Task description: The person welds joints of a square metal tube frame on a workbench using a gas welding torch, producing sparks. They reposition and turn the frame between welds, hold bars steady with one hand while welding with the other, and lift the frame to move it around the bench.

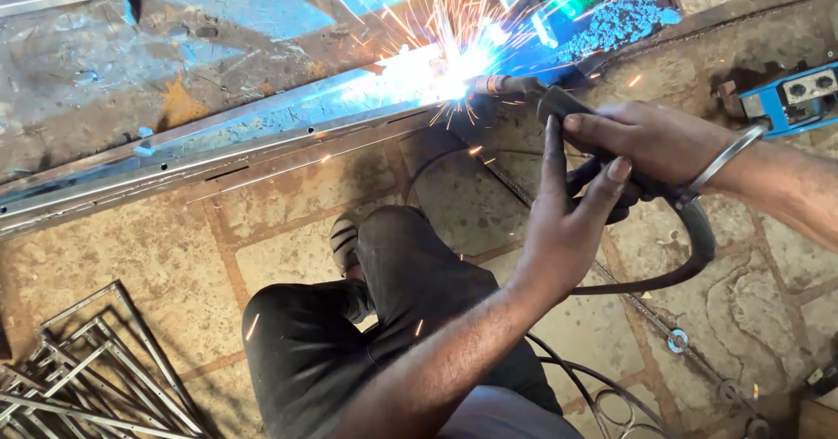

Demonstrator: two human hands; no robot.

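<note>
Bent close beneath me, my knee [393,264] sits over the stone floor [262,221]; both hands clench the welding torch [559,107], left grip [567,221] steadying under right grip [655,142]. Its tip sparks against the long metal bar [218,147] lying across the floor's far edge.

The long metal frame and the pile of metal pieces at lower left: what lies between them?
In the head view, only bare stone floor separates the frame from the pile.

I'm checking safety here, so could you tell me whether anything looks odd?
Yes: both hands, left hand and right hand, grip the black welding torch bare while sparks fly off the long grey metal frame.
</note>
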